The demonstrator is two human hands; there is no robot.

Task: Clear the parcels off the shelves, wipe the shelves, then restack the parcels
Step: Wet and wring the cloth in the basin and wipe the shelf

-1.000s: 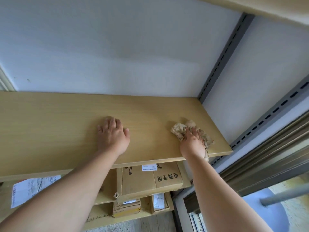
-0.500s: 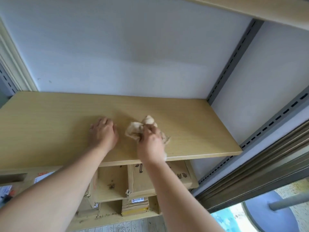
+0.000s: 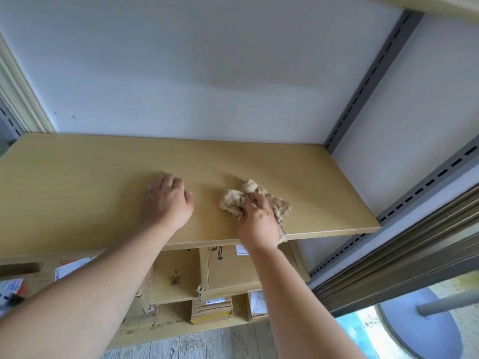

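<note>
Soft, even daylight brightens the shelf; faint shadows sit under the hands, wide-angle bending curves the edges.

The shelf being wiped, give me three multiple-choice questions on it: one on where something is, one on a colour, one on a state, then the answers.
1. Where does the cloth lie?
A. on the upper shelf
B. on the floor
C. on a parcel

2. What colour is the wall behind the shelf?
A. red
B. white
C. black

3. What is the left hand doing?
A. gripping a parcel
B. resting flat on the shelf
C. holding the cloth

Answers: 1 A, the right hand presses the cloth onto the board. 2 B, the wall is plain white. 3 B, its fingers lie spread on the wood, holding nothing.
</note>
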